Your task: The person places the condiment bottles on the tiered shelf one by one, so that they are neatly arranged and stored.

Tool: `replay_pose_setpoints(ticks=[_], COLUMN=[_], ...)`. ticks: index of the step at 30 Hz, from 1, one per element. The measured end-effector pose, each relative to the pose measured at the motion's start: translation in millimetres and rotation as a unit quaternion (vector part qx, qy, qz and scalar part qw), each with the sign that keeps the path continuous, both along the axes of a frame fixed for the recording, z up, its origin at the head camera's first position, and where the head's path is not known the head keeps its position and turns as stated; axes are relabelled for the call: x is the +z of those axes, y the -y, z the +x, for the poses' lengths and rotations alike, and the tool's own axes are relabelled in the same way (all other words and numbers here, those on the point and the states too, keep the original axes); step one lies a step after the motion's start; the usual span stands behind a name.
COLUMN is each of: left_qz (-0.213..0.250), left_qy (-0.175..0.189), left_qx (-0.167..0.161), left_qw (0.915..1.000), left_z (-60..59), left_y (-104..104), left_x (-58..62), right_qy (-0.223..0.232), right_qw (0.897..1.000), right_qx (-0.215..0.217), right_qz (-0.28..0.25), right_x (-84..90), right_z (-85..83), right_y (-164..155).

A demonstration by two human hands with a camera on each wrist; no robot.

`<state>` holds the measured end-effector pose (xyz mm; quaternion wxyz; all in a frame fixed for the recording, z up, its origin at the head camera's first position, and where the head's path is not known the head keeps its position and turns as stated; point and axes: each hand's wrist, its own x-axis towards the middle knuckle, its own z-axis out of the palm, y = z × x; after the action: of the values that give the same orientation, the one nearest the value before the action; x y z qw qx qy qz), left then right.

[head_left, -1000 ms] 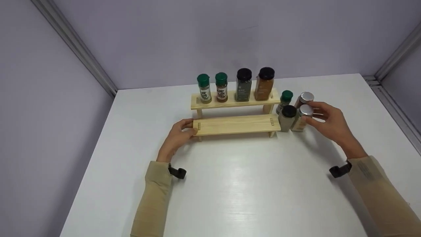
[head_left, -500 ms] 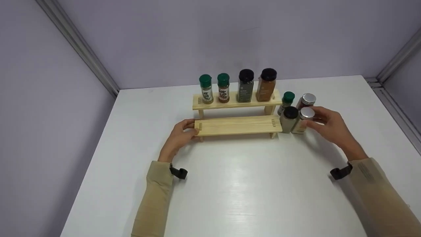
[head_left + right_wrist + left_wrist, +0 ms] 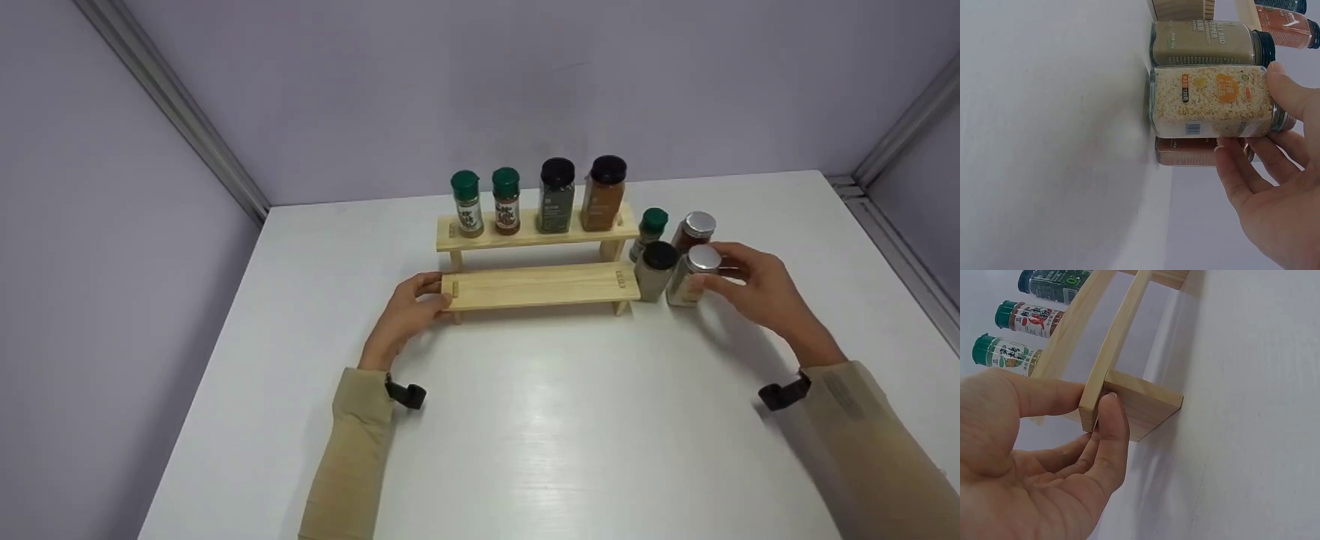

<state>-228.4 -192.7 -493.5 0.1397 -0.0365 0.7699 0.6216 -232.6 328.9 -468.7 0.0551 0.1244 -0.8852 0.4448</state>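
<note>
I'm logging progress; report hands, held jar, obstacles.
Left hand gripping lower shelf. Right hand holding jar of pale flakes. Beige jar stands between it and shelf.

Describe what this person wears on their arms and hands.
The left hand and right hand are ungloved. The left sleeve and right sleeve are long and tan; a faint darker marking shows near the right cuff. The left wrist mount and right wrist mount are black.
</note>
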Motion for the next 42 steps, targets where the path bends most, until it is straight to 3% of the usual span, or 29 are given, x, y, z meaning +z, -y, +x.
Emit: replay_pose_setpoints(ticks=[9,21,33,42], left_qz=[-0.023,-0.016,0.026,-0.001], left_qy=[-0.004,-0.012,-0.007,-0.019], left_qx=[0.0,0.0,-0.011,-0.007], left_qw=[0.9997,0.9998,0.9996,0.9998], left_z=[-0.7,1.2,-0.8,0.9], left_y=[3.1,4.3,6.9,6.6], left_x=[-1.1,1.0,-1.7,-0.2], right_qy=[-0.046,-0.072,-0.08,-0.092], right_qw=[0.998,0.996,0.994,0.988], right_qx=[0.001,-0.005,0.033,0.07], right_qz=[-0.031,-0.051,-0.067,-0.103], right_x=[18.0,52.0,91.7,105.1], right_z=[8.6,22.7,26.0,15.3], right_y=[-0.3,13.2,56.7,98.2])
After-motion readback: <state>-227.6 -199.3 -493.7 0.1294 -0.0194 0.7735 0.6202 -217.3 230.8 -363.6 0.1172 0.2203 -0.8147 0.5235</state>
